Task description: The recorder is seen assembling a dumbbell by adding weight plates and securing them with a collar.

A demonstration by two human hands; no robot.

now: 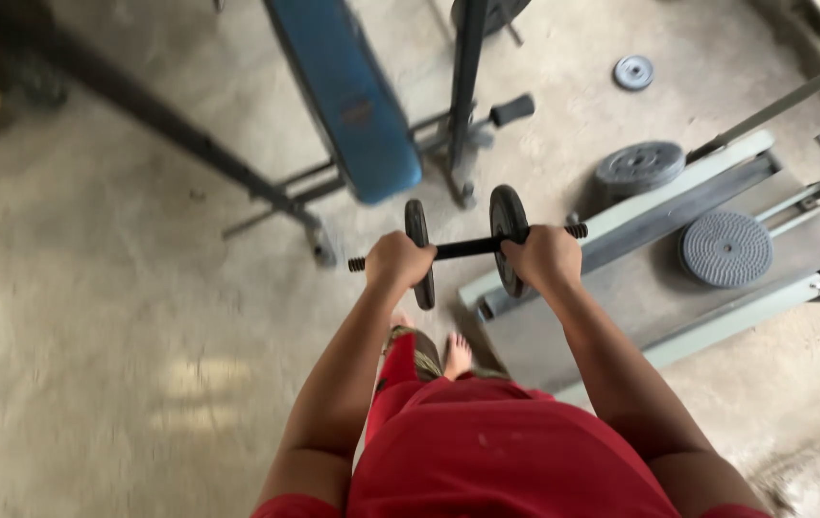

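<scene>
Black and matte, the short dumbbell (467, 247) hangs level in front of our chest, a thin bar with two round plates set close together near its middle and ridged, threaded tips. Our left hand (397, 261) is closed in a fist around the bar just outside the left plate; our right hand (544, 257) is wrapped the same way outside the right plate, knuckles up, so both plates sit between our fingers. Below lies rough grey concrete floor (141, 288). Ahead stands a blue padded bench (347, 96) on a dark metal frame. To the right, a grey treadmill deck (640, 288) carries a studded round disc (724, 249), with loose weight plates (640, 165) near.
</scene>
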